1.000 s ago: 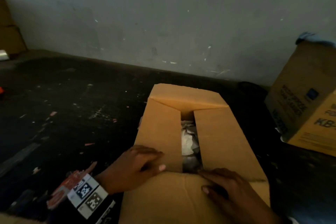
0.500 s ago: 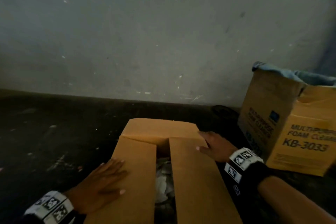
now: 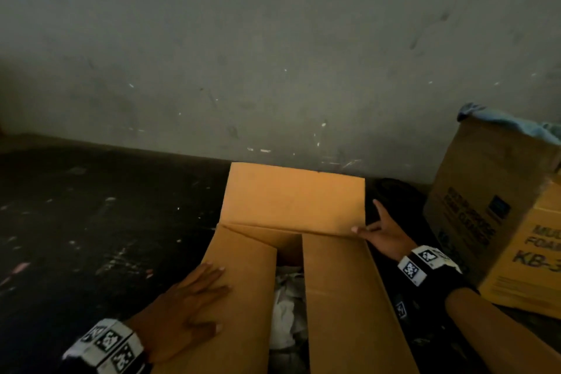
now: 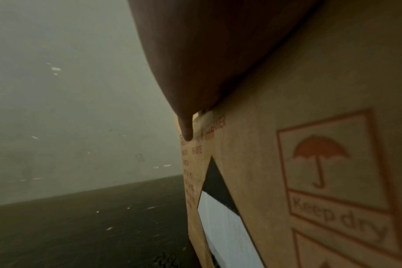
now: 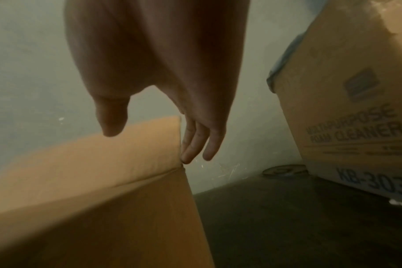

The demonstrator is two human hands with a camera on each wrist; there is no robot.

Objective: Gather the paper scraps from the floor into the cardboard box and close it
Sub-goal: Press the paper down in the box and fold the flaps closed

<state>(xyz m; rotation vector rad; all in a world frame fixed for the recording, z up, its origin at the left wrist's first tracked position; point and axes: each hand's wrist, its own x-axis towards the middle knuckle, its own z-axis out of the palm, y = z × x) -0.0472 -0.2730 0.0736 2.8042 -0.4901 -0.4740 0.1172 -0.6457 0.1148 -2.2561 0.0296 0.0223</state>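
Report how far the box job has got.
Done: crumpled paper scraps lie inside the cardboard box, both side flaps folded in. In hand: left hand presses the left flap flat; right hand is at the far flap's corner. Left: far flap still up, gap open, bits remain on the floor.

Matt brown cardboard box (image 3: 334, 282) holds crumpled white paper scraps (image 3: 287, 313).
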